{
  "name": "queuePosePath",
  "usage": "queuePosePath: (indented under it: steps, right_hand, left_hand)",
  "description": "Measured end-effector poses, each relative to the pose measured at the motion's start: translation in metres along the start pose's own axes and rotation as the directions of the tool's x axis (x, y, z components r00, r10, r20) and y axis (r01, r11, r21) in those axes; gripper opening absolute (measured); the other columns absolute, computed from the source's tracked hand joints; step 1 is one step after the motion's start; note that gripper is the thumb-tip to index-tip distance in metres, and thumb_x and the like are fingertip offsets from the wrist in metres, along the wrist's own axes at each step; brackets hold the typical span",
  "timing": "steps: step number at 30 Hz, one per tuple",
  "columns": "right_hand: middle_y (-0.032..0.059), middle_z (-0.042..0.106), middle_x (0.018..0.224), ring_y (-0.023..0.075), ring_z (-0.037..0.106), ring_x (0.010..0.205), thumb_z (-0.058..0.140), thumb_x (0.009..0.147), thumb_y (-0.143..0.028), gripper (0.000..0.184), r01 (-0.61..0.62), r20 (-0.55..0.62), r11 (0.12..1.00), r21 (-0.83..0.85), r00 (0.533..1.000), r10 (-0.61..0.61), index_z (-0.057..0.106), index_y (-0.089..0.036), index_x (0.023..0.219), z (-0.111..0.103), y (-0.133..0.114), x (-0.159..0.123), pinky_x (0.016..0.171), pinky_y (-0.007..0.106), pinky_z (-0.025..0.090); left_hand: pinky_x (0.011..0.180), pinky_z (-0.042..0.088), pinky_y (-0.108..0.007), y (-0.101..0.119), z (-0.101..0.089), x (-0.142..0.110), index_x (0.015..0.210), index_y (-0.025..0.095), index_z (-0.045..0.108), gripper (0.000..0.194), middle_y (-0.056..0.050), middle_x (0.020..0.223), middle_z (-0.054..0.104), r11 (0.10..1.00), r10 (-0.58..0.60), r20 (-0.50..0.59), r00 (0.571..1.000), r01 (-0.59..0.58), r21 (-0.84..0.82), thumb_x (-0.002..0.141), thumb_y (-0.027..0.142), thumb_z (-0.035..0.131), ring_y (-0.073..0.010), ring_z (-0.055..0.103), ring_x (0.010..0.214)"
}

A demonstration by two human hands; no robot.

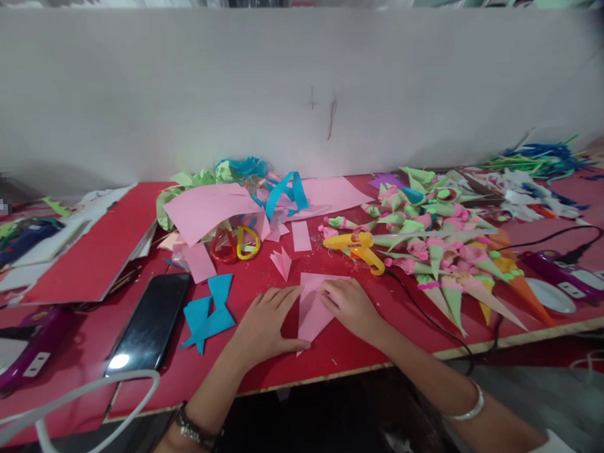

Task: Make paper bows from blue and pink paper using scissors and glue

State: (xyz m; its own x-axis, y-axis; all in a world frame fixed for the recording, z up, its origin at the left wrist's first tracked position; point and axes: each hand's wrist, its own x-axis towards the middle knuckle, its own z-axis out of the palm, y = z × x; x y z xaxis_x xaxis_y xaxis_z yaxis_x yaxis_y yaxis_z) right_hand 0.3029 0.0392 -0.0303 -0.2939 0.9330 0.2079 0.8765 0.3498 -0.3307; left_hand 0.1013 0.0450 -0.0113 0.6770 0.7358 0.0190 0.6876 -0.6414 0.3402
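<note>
A sheet of pink paper (311,303) lies on the red table between my two hands. My left hand (266,328) rests flat at its left edge, with the fingers stretched forward and the thumb spread along the near corner. My right hand (353,308) has its fingers bent together on the paper's right side, pinching it. Just beyond is a small folded pink paper piece (282,263), and a pink paper strip (301,236) lies behind that. Blue cut paper shapes (210,317) are left of my left hand. A yellow glue gun (357,247) lies beyond my right hand.
A heap of small green and pink paper cones (443,240) covers the right side. Scissors (235,245) lie under larger pink sheets (214,213). On the left are a phone (151,323), a red board (90,252) and a white cable (96,392). A white partition (226,89) stands behind.
</note>
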Motion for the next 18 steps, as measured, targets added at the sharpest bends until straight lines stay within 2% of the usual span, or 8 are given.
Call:
queuePosePath:
  steps: [5,9,12,18]
  right_hand:
    - [0.0009,0.059,0.067,0.0142,0.052,0.069,0.042,0.083,-0.021,0.016,0.007,0.021,0.999,-0.046,1.000,-0.006,0.049,-0.017,0.070,-0.0007,-0.0011,0.0004,0.064,0.026,0.027]
    - [0.0013,0.059,0.069,0.0142,0.052,0.069,0.042,0.084,-0.022,0.016,0.010,0.028,0.998,-0.062,1.000,-0.008,0.050,-0.017,0.071,0.0000,-0.0007,0.0009,0.063,0.026,0.027]
    - [0.0012,0.059,0.069,0.0143,0.053,0.069,0.042,0.083,-0.021,0.015,0.003,0.019,0.998,-0.059,1.000,-0.002,0.051,-0.017,0.071,-0.0003,-0.0010,0.0004,0.063,0.026,0.027]
    - [0.0014,0.058,0.068,0.0144,0.053,0.070,0.043,0.083,-0.021,0.015,-0.008,0.003,1.000,-0.011,1.000,0.008,0.051,-0.017,0.070,-0.0008,-0.0002,0.0005,0.065,0.026,0.030]
  left_hand:
    - [0.097,0.026,-0.041,-0.0018,0.0009,-0.0001,0.132,0.023,0.023,0.087,-0.006,0.133,0.037,1.000,0.019,0.017,1.000,-0.019,0.002,0.061,0.066,0.050,-0.0250,0.033,0.117]
    - [0.098,0.024,-0.043,-0.0021,-0.0009,-0.0027,0.131,0.032,0.025,0.074,-0.001,0.138,0.029,0.997,0.076,0.043,0.996,-0.077,0.019,0.067,0.062,0.048,-0.0256,0.031,0.119]
    - [0.098,0.023,-0.043,-0.0036,-0.0027,-0.0055,0.130,0.036,0.026,0.066,0.003,0.138,0.029,0.994,0.107,0.098,0.989,-0.110,0.020,0.071,0.059,0.046,-0.0257,0.030,0.120]
    - [0.099,0.020,-0.044,-0.0076,-0.0055,-0.0071,0.134,0.034,0.015,0.077,0.003,0.140,0.025,0.994,0.109,0.171,0.979,-0.112,0.008,0.069,0.062,0.045,-0.0270,0.027,0.122]
